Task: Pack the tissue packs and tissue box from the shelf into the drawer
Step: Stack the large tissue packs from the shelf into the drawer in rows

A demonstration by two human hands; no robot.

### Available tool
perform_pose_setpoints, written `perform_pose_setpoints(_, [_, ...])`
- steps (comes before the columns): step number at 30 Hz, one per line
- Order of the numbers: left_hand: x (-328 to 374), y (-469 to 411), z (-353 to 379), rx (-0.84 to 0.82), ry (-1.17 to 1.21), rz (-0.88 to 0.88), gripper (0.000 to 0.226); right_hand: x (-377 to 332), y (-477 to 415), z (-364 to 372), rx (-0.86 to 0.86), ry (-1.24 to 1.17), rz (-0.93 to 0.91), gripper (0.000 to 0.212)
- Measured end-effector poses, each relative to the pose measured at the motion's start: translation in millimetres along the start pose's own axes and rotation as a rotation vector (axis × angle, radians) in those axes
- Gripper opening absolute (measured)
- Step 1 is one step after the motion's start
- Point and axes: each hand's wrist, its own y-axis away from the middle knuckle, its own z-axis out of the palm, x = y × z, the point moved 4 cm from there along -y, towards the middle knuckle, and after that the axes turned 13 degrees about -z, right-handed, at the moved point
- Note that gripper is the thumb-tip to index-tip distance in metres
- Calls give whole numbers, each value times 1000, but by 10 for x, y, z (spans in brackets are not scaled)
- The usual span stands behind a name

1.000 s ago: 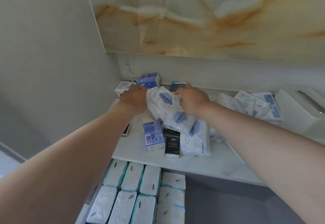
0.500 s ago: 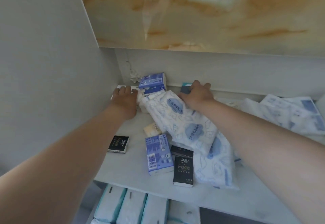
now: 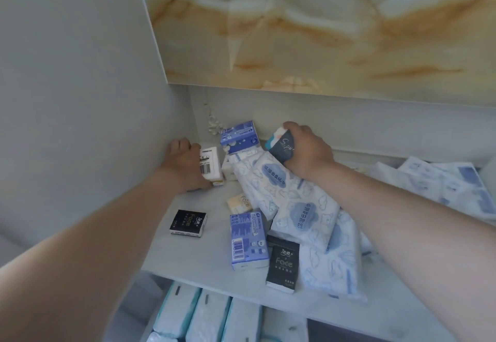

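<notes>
My left hand (image 3: 183,165) grips a small white tissue pack with a barcode (image 3: 210,165) at the shelf's back left corner. My right hand (image 3: 308,153) holds a dark grey tissue pack (image 3: 281,147), lifted above the pile. Between the hands lie long white-and-blue soft tissue packs (image 3: 295,207). A blue pack (image 3: 239,136) leans at the back wall. Another blue pack (image 3: 248,239), two black packs (image 3: 283,265) (image 3: 188,222) and a beige pack (image 3: 239,203) lie loose on the white shelf (image 3: 193,258). The open drawer (image 3: 204,317) below holds rows of white tissue packs.
More white-and-blue packs (image 3: 442,188) lie at the shelf's right end. A grey side wall (image 3: 80,100) closes the left. A marble-patterned cabinet front (image 3: 322,32) hangs over the shelf.
My left hand has closed round the white barcode pack and tipped it up. My right hand has picked the dark grey pack off the back of the shelf.
</notes>
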Motion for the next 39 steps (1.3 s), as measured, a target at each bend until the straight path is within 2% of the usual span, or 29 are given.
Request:
perform_pose_setpoints(2, [-11,94,-94,72,55,-7,87,-160,13,-141,-21,250,-171,94])
perform_pose_setpoints(4, [-14,223,-216,141,196,-18,80,-296,54,-282,-6,335,-263,102])
perform_pose_setpoints(7, [-19,503,-435,237,404,-35,85,-436,206,-490,20,371,-258,105])
perform_pose_setpoints(10, [46,907,-632,295,421,-8,91,-599,499,-649,69,400,-280,97])
perform_pose_setpoints(13, [110,1349,-777,312,425,96,92,-768,927,-741,63,363,-265,90])
perform_pose_setpoints(17, [152,2013,-922,395,300,261,94,-963,1566,-787,0,39,-91,88])
perform_pose_setpoints(18, [151,2180,-904,378,309,287,95,-989,1733,-780,-15,-29,-47,86])
perform_pose_setpoints(20, [133,2467,-799,226,381,300,96,-1020,2069,-750,-47,-120,10,82])
perform_pose_setpoints(23, [162,2750,-583,-15,328,303,100,-1048,2508,-693,-99,-186,63,91])
perform_pose_setpoints(25, [219,2915,-498,-95,254,282,101,-1083,2724,-656,-163,-183,71,97])
perform_pose_setpoints(29, [410,3256,-367,-188,115,308,100,-1097,3063,-700,-275,-135,78,92])
perform_pose_setpoints(32, [560,3444,-302,-298,225,258,102,-999,3293,-754,-372,-77,102,91])
perform_pose_setpoints(35, [734,3635,-166,-494,382,158,106,-876,3487,-765,-480,-86,168,90])
perform_pose_setpoints(37, [862,3765,-71,-551,381,143,93,-838,3604,-734,-561,-96,192,85])
perform_pose_setpoints(39, [958,3885,4,-526,220,174,78,-829,3709,-683,-618,-111,201,81])
